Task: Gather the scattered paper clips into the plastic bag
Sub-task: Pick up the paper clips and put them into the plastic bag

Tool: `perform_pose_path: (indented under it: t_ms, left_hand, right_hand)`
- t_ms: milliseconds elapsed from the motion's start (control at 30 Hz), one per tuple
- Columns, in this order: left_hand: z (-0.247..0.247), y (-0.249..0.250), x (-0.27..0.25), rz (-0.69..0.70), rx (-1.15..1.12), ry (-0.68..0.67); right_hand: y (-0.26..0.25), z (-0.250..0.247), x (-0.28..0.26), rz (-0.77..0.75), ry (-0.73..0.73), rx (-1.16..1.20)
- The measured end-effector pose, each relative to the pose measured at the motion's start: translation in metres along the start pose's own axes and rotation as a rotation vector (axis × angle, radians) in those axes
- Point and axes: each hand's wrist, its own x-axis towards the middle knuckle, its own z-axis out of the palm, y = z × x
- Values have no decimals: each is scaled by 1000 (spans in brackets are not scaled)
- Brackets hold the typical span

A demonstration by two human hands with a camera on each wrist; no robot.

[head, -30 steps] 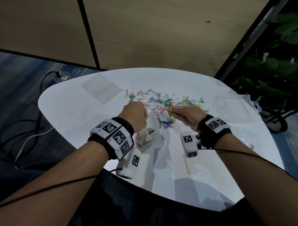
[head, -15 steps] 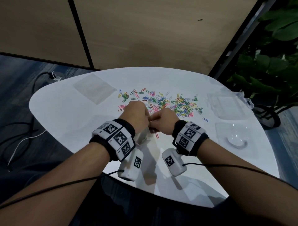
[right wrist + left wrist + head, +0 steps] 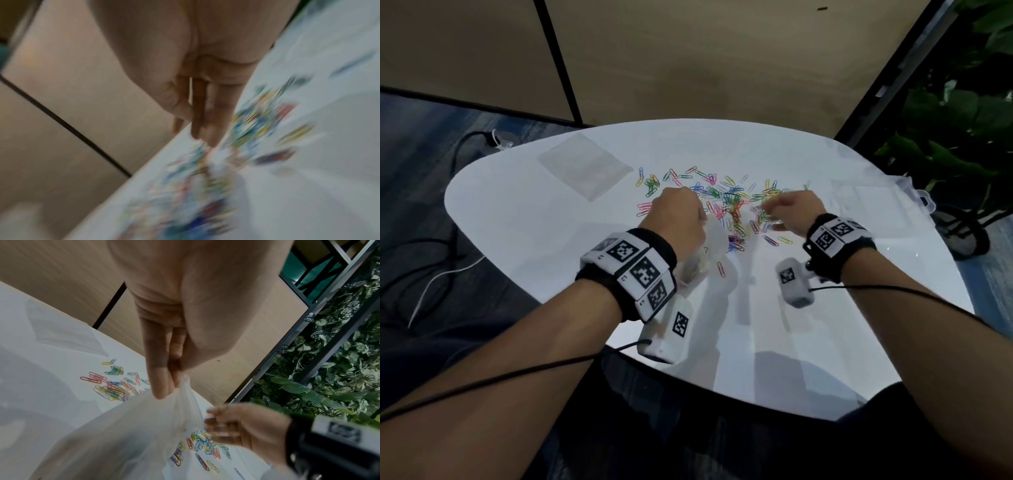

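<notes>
Coloured paper clips point(image 3: 726, 202) lie scattered across the middle of the white table point(image 3: 524, 219). My left hand point(image 3: 697, 222) pinches the rim of a thin clear plastic bag point(image 3: 710, 245), which hangs down to the table below it. In the left wrist view the thumb and fingers point(image 3: 164, 386) clamp the bag point(image 3: 133, 426) at its top edge. My right hand point(image 3: 768, 209) is to the right of the bag, low over the clips, fingers stretched out. The right wrist view is blurred; its fingers point(image 3: 207, 123) point at the clips point(image 3: 252, 116).
A second flat clear bag point(image 3: 585, 168) lies at the table's back left. A clear plastic box point(image 3: 876, 202) sits at the right edge. A single red clip point(image 3: 720, 269) lies near the bag. Plants stand off the table's right side, cables on the floor to the left.
My right hand, at the bag's mouth beside the left hand half a second ago, has swung back to the right over the clip pile. The left hand still holds the bag.
</notes>
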Motion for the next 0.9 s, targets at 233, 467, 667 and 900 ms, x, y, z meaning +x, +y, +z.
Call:
perform_pose_path:
  t_ms: [233,467,667,900]
  left_hand:
    - [-2,-2,2,28,49,-25]
    - [2,3,4,34,86,-40]
    - [4,5,3,42,107,-43]
    - [0,5,3,54,149,-52]
  right_hand:
    - [72,-9,34,251,71,-644]
    - [53,13,47,40,29,-696]
    - [42,20,32,-107,135,-769]
    - [47,1,33,102,210,-476]
